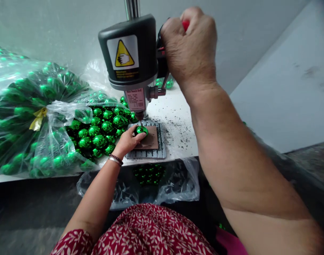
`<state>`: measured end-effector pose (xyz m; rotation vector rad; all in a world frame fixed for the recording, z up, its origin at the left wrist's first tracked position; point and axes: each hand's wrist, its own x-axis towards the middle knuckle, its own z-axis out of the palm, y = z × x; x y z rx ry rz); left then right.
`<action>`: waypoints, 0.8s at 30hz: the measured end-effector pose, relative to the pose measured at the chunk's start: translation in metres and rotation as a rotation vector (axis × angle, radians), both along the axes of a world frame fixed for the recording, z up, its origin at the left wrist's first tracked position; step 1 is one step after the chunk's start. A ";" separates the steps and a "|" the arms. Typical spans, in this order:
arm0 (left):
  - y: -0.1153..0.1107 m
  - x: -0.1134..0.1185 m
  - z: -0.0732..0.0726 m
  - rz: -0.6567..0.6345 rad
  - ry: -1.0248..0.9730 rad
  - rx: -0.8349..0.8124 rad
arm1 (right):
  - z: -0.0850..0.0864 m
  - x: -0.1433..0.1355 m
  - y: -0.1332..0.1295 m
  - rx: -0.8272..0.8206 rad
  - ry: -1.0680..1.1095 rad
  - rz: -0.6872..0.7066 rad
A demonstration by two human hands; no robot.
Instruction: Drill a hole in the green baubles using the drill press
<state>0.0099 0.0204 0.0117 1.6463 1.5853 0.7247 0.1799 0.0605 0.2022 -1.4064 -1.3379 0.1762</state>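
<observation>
Under the chuck of a dark grey bench drill (pixel 128 53), a shiny green ball (pixel 142 131) rests on a brown board (pixel 151 141) over the metal base. My left hand (pixel 128 141) grips this ball from the left, thumb in front. The drill bit meets the top of the ball; whether it has entered cannot be told. Up at the right of the drill head, my right hand (pixel 191 46) is wrapped round the drill's lever, whose red knob (pixel 185 24) shows between the fingers.
Clear plastic bags of green balls (pixel 99 141) cover the table's left side. Dark shavings (pixel 182 129) lie on the white table right of the base. Below the front edge hangs an open plastic bag (pixel 178 182) with green balls inside. A wall stands behind.
</observation>
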 end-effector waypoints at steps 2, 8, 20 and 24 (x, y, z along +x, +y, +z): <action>0.002 -0.001 0.002 0.022 0.003 -0.013 | 0.000 0.001 0.000 -0.007 -0.009 0.008; 0.006 -0.003 -0.003 0.070 -0.040 0.005 | 0.000 0.002 0.003 -0.014 -0.048 0.032; 0.000 0.000 -0.004 0.054 0.040 0.052 | -0.001 0.000 0.004 0.005 -0.018 0.014; -0.009 0.011 -0.004 0.048 0.177 0.166 | -0.001 -0.001 0.004 0.025 0.002 0.020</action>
